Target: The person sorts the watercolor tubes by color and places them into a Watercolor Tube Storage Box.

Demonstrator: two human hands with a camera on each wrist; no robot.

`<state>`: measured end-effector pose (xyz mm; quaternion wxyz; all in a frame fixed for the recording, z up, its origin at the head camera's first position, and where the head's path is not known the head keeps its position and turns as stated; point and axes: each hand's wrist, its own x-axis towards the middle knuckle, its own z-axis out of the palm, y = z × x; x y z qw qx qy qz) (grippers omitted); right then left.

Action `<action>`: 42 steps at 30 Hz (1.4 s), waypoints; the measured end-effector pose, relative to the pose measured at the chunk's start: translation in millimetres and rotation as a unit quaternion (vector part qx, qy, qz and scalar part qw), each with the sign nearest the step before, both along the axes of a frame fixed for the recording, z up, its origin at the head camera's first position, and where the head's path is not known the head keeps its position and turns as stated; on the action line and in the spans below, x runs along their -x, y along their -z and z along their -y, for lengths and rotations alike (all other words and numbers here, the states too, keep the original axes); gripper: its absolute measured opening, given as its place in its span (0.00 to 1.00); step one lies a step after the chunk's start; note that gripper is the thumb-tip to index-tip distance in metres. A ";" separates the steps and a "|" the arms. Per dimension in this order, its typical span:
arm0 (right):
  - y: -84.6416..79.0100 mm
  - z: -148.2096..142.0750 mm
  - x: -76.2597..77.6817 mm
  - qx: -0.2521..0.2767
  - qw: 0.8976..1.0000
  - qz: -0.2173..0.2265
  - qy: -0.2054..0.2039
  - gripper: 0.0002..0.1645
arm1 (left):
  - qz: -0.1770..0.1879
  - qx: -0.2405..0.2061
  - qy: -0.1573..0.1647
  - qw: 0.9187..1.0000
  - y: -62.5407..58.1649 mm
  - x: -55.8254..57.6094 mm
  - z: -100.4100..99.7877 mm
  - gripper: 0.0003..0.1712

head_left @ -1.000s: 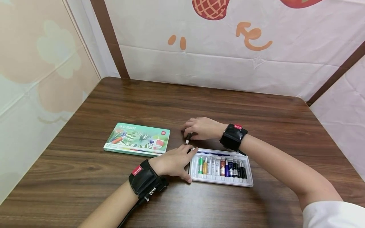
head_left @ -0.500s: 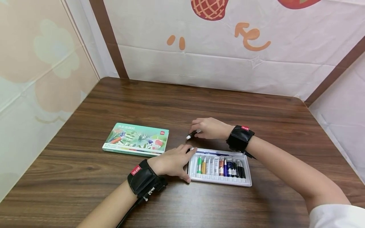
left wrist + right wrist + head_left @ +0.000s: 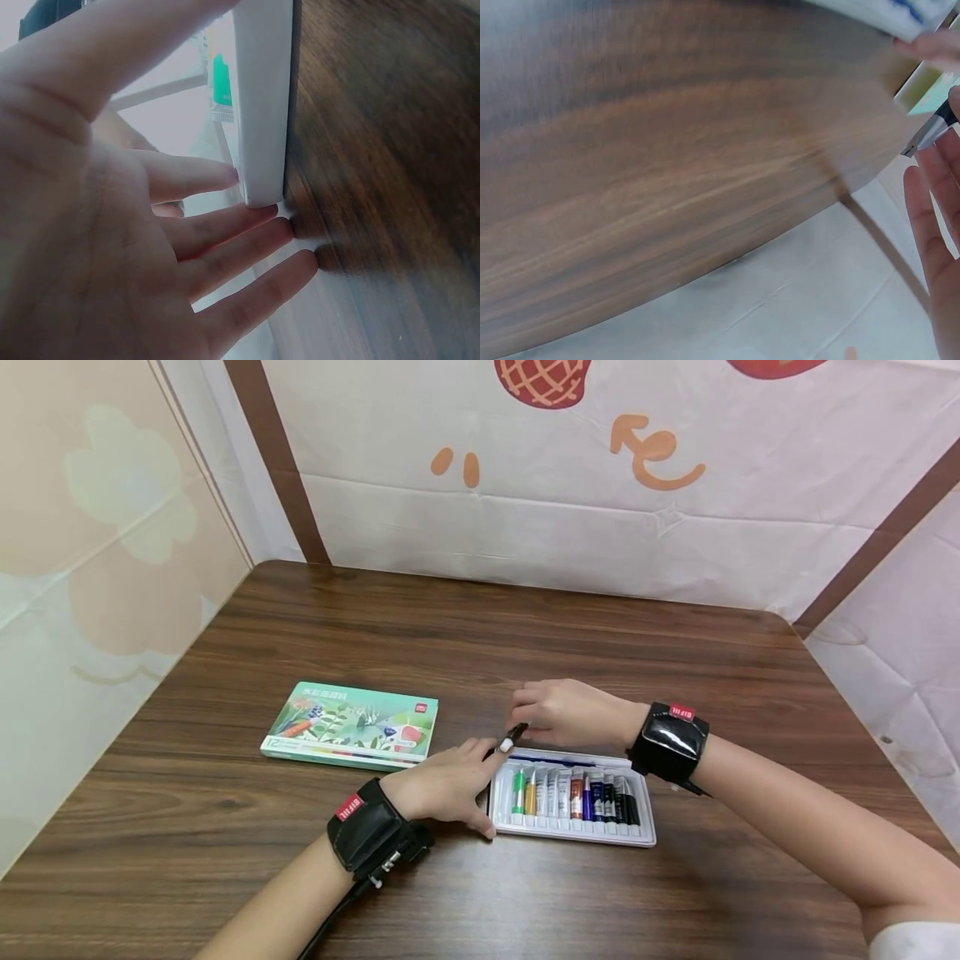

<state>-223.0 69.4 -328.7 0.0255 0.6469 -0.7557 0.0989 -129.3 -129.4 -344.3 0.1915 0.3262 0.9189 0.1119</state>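
A white plastic tray (image 3: 573, 837) lies on the table with a row of paint tubes (image 3: 576, 797), green and yellow at the left, blue and black at the right. My left hand (image 3: 446, 783) rests at the tray's left end, thumb at the near corner and fingertips at the far one. Its fingers are nearly straight against the white tray wall (image 3: 262, 97) in the left wrist view. Above the tray's far left corner, my right hand (image 3: 566, 714) pinches a small dark paint tube (image 3: 514, 737) with a white cap. That tube's silver crimped end (image 3: 924, 139) shows in the right wrist view.
A green illustrated paint box (image 3: 348, 724) lies left of the tray, close to the left hand. A thin blue-handled stick, perhaps a brush (image 3: 558, 762), lies along the tray's far edge. The brown wooden table (image 3: 450, 627) ends at a printed cloth wall (image 3: 555, 518).
My right hand has moved right and nearer with the dark paint tube, from the table behind the tray to above its far left corner. The left hand stays at the tray's end.
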 end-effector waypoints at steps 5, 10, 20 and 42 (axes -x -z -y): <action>2.3 -2.0 -12.8 -0.008 1.000 -0.007 -0.012 0.10 | 0.006 0.004 -0.010 1.000 -0.6 -0.7 -0.1 0.59; 4.4 -2.9 -24.3 -0.020 1.000 -0.016 -0.017 0.09 | 0.014 -0.004 -0.019 1.000 -0.8 -1.4 0.0 0.60; 8.7 0.6 -41.7 -0.033 0.994 -0.078 -0.063 0.11 | -0.001 -0.012 -0.008 1.000 1.8 -0.1 2.8 0.57; 15.8 6.7 -48.5 -0.071 0.985 -0.130 -0.086 0.16 | 0.005 0.001 -0.019 1.000 3.2 2.2 2.3 0.59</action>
